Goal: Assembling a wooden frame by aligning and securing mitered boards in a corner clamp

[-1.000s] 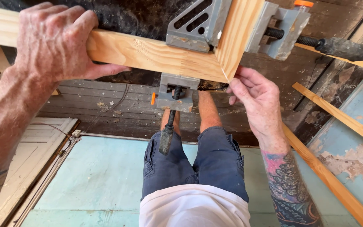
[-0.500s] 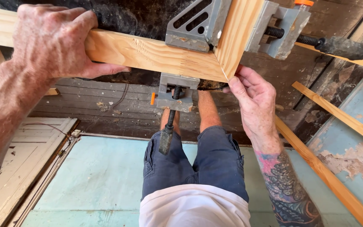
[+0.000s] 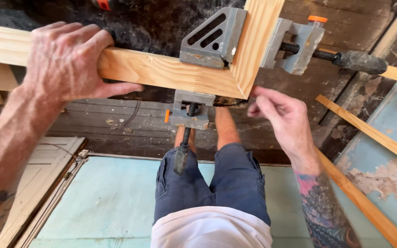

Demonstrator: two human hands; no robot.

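The wooden rail [image 3: 161, 71] is gripped by the closed left hand [image 3: 65, 62]. The mitred corner [image 3: 242, 87], clamped in the grey corner clamp [image 3: 214, 39], is touched by the right hand [image 3: 281, 115], fingers [image 3: 265, 94] loosely spread and holding nothing.

A single head-worn camera looks steeply down from close above the grey corner clamp [image 3: 214, 39], which sits upper centre. The person's own legs show below the corner clamp, the floor beneath. No second view shares the scene.

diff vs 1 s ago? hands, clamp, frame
The right hand slid right along the mitred corner, fingertips now at its tip. The left hand stayed gripping the horizontal wooden rail; the grey corner clamp and both pieces did not move.
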